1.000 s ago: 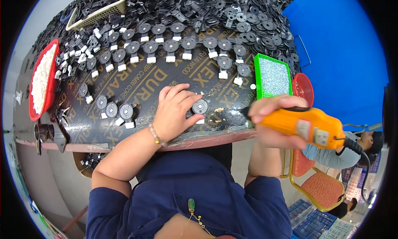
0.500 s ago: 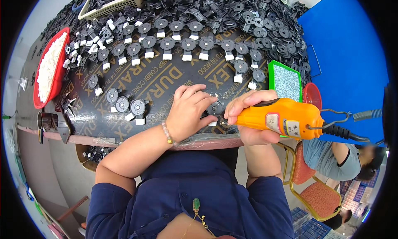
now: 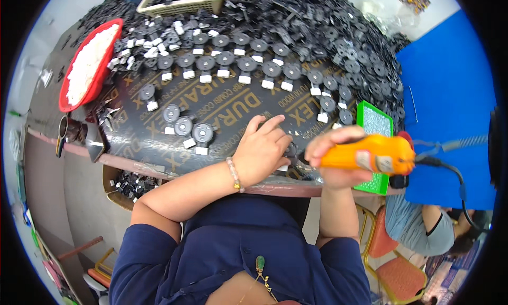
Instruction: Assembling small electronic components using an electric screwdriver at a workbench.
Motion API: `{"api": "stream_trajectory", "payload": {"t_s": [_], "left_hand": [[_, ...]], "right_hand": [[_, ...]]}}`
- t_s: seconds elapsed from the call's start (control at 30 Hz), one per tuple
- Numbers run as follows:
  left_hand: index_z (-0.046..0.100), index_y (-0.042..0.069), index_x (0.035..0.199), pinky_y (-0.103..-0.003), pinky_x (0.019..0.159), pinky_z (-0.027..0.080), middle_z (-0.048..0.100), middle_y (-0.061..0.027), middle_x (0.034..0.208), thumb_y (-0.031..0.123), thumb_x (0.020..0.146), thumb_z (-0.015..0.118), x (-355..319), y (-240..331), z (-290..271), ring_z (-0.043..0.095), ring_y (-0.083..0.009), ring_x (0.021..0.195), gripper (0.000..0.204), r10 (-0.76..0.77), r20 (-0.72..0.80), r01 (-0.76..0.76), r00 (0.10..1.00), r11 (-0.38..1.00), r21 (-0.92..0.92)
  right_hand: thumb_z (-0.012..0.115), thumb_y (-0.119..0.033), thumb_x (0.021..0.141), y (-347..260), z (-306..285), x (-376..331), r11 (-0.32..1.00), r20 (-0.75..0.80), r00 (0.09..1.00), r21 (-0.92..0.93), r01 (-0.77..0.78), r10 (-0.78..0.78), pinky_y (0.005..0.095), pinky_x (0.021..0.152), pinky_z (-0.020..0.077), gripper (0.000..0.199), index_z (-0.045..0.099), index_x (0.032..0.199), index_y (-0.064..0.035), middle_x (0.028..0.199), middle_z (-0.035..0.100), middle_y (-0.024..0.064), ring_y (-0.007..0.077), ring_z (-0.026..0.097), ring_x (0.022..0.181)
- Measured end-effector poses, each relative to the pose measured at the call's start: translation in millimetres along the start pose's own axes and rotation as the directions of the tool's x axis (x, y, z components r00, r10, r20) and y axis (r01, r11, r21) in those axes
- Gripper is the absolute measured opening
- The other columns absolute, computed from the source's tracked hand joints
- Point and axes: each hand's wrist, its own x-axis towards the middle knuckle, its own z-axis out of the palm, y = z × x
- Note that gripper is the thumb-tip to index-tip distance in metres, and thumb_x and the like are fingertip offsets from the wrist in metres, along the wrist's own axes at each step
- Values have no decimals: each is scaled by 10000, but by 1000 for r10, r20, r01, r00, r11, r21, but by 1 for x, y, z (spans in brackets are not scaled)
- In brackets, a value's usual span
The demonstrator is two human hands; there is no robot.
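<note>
My right hand (image 3: 338, 159) is wrapped around an orange electric screwdriver (image 3: 383, 155), a little blurred, with its cord running off to the right. The driver's front end points left toward a black round plastic part (image 3: 290, 150) with a white tab. This part lies at the table's near edge, and the fingers of my left hand (image 3: 264, 152) are closed against it, partly covering it. Index and middle fingers of that hand reach forward. Left of it lie several similar parts, such as one black disc (image 3: 202, 133) with a white tab.
Curved rows of the same parts (image 3: 246, 65) stretch across the dark table (image 3: 233, 111). Behind them is a heap of black pieces (image 3: 317, 19) and a beige basket (image 3: 182, 7). A red tray (image 3: 66, 96) of white pieces stands left, a green tray (image 3: 378, 186) right. Beyond is a person (image 3: 418, 225).
The view has turned slightly, so the table and its parts sit differently in the picture. My left hand stays at the same part, and my right hand still grips the screwdriver, now blurred.
</note>
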Motion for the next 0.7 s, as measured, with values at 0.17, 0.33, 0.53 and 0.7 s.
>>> {"api": "stream_trajectory", "payload": {"t_s": [0.17, 0.33, 0.53, 0.7], "left_hand": [[708, 105, 1118, -572, 1177, 250, 578, -127, 1333, 306, 725, 858, -28, -23, -57, 321, -372, 1483, 466, -232, 10, 218, 973, 930, 294], [713, 112, 1089, -520, 1055, 388, 602, -142, 1344, 289, 749, 843, -59, -95, -131, 505, -343, 1334, 405, -397, -310, 489, 864, 809, 325], [690, 45, 1092, -392, 935, 515, 715, -135, 1140, 91, 769, 809, -105, -194, -167, 667, -336, 1107, 347, -585, -207, 618, 784, 768, 170], [684, 28, 1046, -383, 882, 518, 723, -141, 1026, 90, 773, 805, -92, -180, -163, 690, -324, 985, 305, -455, -305, 507, 837, 855, 114]], "right_hand": [[582, -827, 820, -43, -1, 2, 974, -23, 973, -2, 228, -228, 318, 449, 462, 871, 534, 1187, -38, 813, 642, 115, 199, 590, 550], [562, -805, 851, -64, -32, -14, 964, -67, 972, -162, 211, -224, 328, 486, 493, 869, 500, 1206, -14, 835, 626, 132, 208, 589, 560], [560, -803, 856, -76, -47, -26, 935, -145, 954, -281, 214, -262, 313, 490, 479, 857, 515, 1215, -26, 842, 631, 124, 195, 592, 565], [606, -829, 798, -106, -79, -36, 843, -310, 874, -506, 183, -376, 323, 542, 489, 897, 532, 1209, -34, 848, 644, 128, 208, 600, 600]]}}
